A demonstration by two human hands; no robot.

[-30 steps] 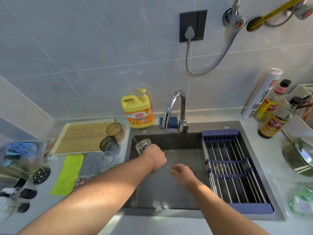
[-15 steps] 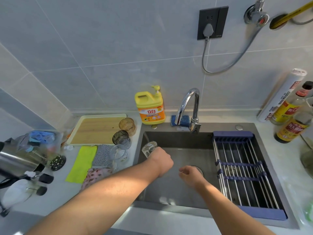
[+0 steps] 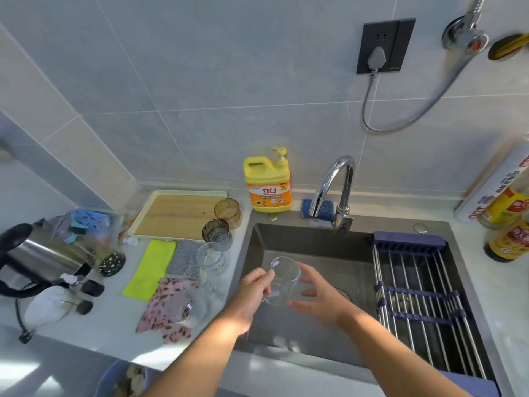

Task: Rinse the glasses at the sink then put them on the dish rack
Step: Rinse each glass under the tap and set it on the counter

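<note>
Gripping a clear glass (image 3: pixel 284 282) from its left side, the left hand (image 3: pixel 252 293) has its fingers curled round the wall. I read the glass as held over the sink (image 3: pixel 300 245) basin, mouth tilted up and away from me. The right hand (image 3: pixel 317 300) sits just beside the glass on its right, fingers spread and straight, grasping nothing; I cannot tell whether the fingertips touch it. The dish rack (image 3: pixel 415 296) lies across the sink's right part. On the counter (image 3: pixel 114 330) to the left, a ribbed glass (image 3: pixel 187 309) rests on a pink cloth (image 3: pixel 160 325). Further back stand a smoky glass (image 3: pixel 217 230) and an amber glass (image 3: pixel 227 212). Beyond are the faucet (image 3: pixel 335 190) and a yellow detergent bottle (image 3: pixel 267 184).
</note>
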